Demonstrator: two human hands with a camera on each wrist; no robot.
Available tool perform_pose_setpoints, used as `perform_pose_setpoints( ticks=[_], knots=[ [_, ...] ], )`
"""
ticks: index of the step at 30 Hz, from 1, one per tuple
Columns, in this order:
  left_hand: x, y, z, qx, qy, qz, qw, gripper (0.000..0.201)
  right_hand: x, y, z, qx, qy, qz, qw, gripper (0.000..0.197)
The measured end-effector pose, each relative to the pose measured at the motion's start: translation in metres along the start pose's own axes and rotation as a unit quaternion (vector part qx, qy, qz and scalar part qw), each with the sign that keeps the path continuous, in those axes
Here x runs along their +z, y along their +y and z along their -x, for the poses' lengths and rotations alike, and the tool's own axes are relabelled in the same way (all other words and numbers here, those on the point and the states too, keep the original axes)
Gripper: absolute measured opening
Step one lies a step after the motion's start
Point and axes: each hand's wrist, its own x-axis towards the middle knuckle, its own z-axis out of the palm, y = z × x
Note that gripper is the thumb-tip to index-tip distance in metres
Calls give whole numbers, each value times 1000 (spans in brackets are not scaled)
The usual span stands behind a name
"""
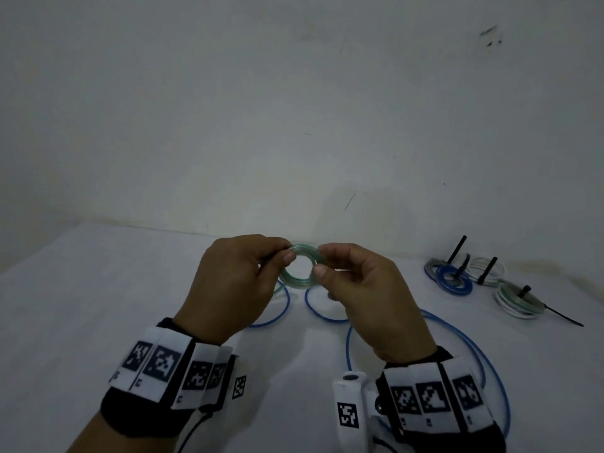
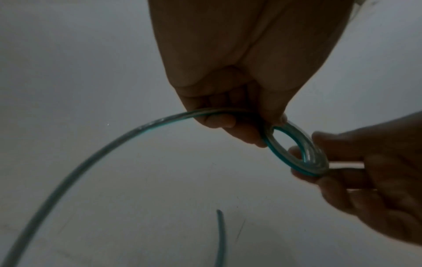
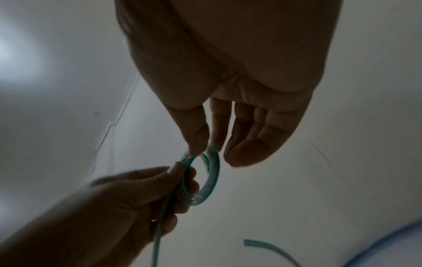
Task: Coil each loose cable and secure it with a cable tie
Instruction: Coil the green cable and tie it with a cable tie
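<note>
Green cable [image 1: 299, 266], clear with a green stripe, is wound into a small tight coil held up in the air above the table [image 1: 98, 305], between the two hands and near the far wall [image 1: 294, 109]. Left hand [image 1: 228, 289] pinches the coil's left side between thumb and curled fingers; in the left wrist view the cable's loose tail [image 2: 91, 159] runs out of that grip and sweeps down in a long arc, with its cut end [image 2: 219, 212] showing lower down. Right hand [image 1: 369, 295] pinches the coil's right side with thumb and forefinger, while its other fingers [image 3: 248, 144] hang loosely curled beside the coil, as the right wrist view shows.

Under the hands a blue cable [image 1: 474, 351] lies loose on the table in wide loops, some directly below the coil and one long bend running off past the right wrist. Both wrists wear black bands [image 1: 170, 371] covered with white squares printed with black patterns.

Well off to the right, near the wall, three finished coils lie on the table close together: a blue coil [image 1: 452, 281], a white coil [image 1: 490, 268] behind it, and a white-and-green coil [image 1: 518, 300] nearest the front. Each is bound with a black tie [image 1: 457, 248] whose tail sticks up or out.
</note>
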Motion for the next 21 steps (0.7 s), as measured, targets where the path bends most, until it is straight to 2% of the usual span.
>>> perform_pose_setpoints(
  ticks=[3, 6, 9, 12, 16, 19, 21],
  knots=[
    [1, 2, 0, 45, -29, -27, 998, 22, -3, -3, 2, -66, 1, 91, 994, 19],
    [2, 6, -1, 54, -14, 10, 998, 24, -5, -3, 1, -80, 21, 93, 992, 12],
    [0, 6, -2, 19, 32, 57, 998, 22, -7, -4, -1, -33, 47, -39, 998, 12],
    [0, 11, -1, -12, 38, 97, 994, 19, -4, -7, -2, 27, 45, -181, 982, 12],
    [1, 13, -1, -65, 33, 155, 985, 16, 6, -4, -1, 58, 17, -242, 968, 14],
    [-1, 8, 0, -58, 55, 102, 992, 12, 9, -3, 0, 57, -4, -196, 979, 14],
    [-3, 6, 0, -25, 45, 43, 998, 17, 7, 0, 0, 9, 13, -76, 997, 18]
  ],
)
